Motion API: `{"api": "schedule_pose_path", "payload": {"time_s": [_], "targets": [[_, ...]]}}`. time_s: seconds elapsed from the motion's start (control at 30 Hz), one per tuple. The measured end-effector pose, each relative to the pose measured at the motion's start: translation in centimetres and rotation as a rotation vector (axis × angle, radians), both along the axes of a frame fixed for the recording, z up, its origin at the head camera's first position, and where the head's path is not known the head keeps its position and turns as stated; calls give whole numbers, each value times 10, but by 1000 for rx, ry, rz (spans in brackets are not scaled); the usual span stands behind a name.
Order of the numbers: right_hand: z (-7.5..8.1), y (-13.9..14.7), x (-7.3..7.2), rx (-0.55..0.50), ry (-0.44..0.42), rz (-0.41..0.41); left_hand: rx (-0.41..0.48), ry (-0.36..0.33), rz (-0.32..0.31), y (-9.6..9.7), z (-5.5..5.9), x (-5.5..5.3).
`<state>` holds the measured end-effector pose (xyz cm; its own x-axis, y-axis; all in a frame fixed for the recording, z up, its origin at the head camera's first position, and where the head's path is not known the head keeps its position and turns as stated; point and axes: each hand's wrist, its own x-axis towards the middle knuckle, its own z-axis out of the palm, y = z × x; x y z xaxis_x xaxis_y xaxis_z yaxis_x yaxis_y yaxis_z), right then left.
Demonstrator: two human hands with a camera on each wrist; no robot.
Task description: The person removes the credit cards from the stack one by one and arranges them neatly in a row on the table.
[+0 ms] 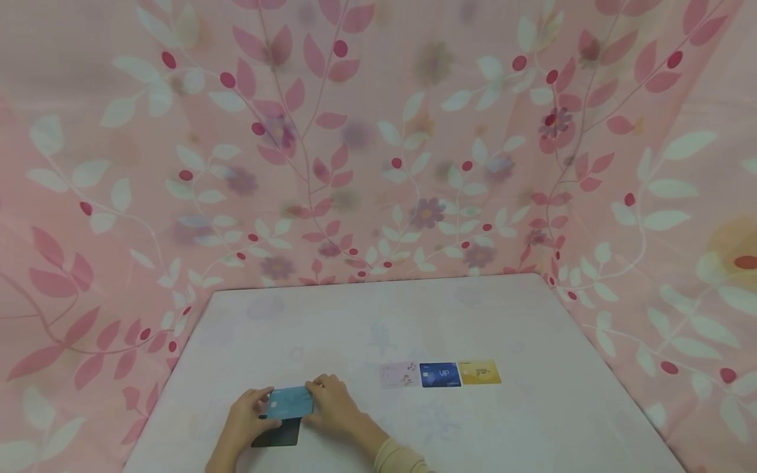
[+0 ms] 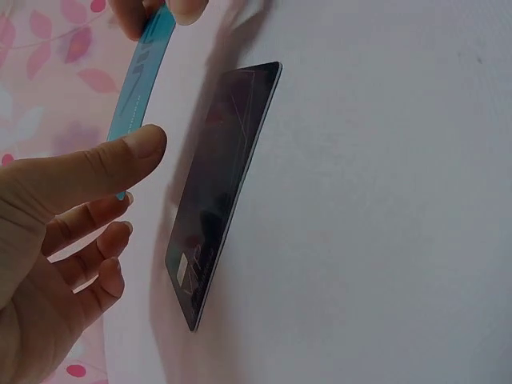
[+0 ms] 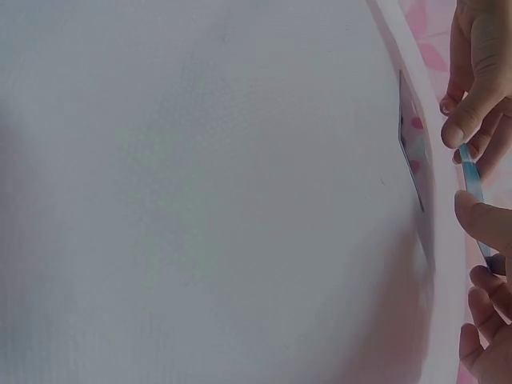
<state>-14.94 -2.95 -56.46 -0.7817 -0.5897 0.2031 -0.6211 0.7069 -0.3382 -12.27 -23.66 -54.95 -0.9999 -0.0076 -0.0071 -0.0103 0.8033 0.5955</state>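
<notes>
A light-blue card (image 1: 290, 402) with a chip is held up between both hands, over a black card (image 1: 278, 433) lying on the white table. My left hand (image 1: 248, 414) pinches its left end; my right hand (image 1: 332, 404) grips its right end. In the left wrist view the blue card (image 2: 138, 84) is seen nearly edge-on, the left thumb (image 2: 144, 142) against its face. The black card (image 2: 220, 184) shows a chip and lettering there. In the right wrist view, the right hand (image 3: 490, 300) and left hand (image 3: 484, 72) hold the blue card (image 3: 472, 176) at opposite ends.
To the right on the white table (image 1: 503, 433), a pale pink card (image 1: 399, 374), a dark-blue VIP card (image 1: 440, 374) and a gold card (image 1: 480, 372) lie in a row. Pink floral fabric (image 1: 378, 131) hangs behind and around the table.
</notes>
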Motion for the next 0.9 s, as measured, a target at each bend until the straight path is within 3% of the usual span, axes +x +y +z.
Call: {"api": "schedule_pose_path", "payload": {"time_s": [0.33,0.57,0.9], "targets": [[6,6,-3,34,-39,-63,15,5,-6,10,5,-8],[4,8,-6,37,-25,-99,18,34,-19,15,5,-13],[3,17,-9,50,-40,-129,14,17,-50,21,3,-22]]}}
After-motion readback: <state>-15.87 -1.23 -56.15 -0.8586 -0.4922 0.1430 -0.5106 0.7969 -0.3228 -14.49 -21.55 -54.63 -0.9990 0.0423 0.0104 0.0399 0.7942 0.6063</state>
